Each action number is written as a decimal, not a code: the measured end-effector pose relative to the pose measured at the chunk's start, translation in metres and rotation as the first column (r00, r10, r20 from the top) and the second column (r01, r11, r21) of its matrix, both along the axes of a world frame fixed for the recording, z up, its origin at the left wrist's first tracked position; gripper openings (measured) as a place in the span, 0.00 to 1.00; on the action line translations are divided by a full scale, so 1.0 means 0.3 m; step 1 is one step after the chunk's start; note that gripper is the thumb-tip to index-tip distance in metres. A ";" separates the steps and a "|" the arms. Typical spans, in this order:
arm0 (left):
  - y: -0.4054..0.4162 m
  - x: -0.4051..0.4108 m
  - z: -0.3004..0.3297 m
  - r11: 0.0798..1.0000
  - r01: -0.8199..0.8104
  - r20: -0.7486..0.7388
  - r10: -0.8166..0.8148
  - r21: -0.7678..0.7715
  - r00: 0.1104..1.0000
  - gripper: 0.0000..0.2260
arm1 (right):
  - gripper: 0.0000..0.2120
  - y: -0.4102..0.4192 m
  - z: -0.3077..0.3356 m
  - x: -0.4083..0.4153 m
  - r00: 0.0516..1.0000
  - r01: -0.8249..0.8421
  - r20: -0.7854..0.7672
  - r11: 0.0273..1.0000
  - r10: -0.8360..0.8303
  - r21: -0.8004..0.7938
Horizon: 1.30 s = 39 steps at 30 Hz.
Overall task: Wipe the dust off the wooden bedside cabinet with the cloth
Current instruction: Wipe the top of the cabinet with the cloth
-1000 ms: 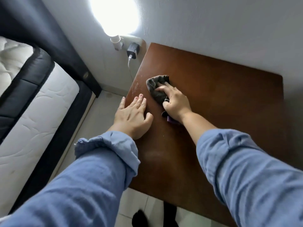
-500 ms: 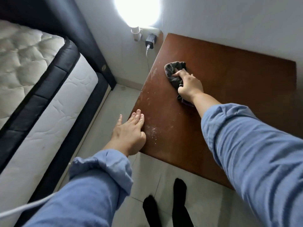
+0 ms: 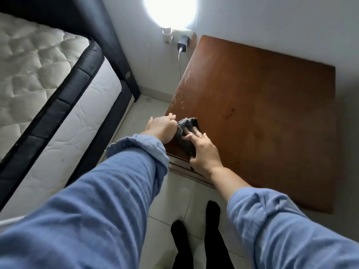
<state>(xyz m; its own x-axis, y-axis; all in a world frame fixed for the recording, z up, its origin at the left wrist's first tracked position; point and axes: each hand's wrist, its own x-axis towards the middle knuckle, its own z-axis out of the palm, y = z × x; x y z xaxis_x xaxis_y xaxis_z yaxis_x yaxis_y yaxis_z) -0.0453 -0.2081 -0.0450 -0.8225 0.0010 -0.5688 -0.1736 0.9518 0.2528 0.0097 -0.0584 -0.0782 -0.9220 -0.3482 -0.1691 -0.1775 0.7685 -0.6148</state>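
Reddish-brown wooden bedside cabinet (image 3: 262,117), smooth with a dull sheen, pale dusty scuffs along its left edge. Dark grey cloth (image 3: 187,133), soft, crumpled, matt. Quilted white fabric on the mattress (image 3: 38,78), black textile border. Creased blue woven sleeves (image 3: 108,200). Glossy pale floor tiles (image 3: 180,199).

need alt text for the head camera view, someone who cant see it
Seen from above, a person's right hand presses a dark grey cloth onto the near left corner of a brown wooden bedside cabinet, with the left hand at that edge touching the cloth. Pale dust streaks mark the cabinet's left edge; a mattress lies left.
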 end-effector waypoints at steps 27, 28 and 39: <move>0.047 -0.176 0.049 0.999 -0.007 -0.208 0.015 0.037 0.978 0.25 | 0.30 0.213 0.249 -0.483 0.607 0.791 0.787 0.181 -0.110 -0.584; 0.052 -0.216 0.042 0.999 -0.016 -0.238 0.023 0.034 0.971 0.27 | 0.29 0.211 0.236 -0.541 0.633 0.773 0.759 0.172 -0.152 -0.610; 0.034 -0.534 -0.132 0.844 -0.399 -0.073 0.451 0.357 0.889 0.40 | 0.32 0.169 0.099 -1.077 0.881 0.471 0.141 0.805 -0.452 -0.360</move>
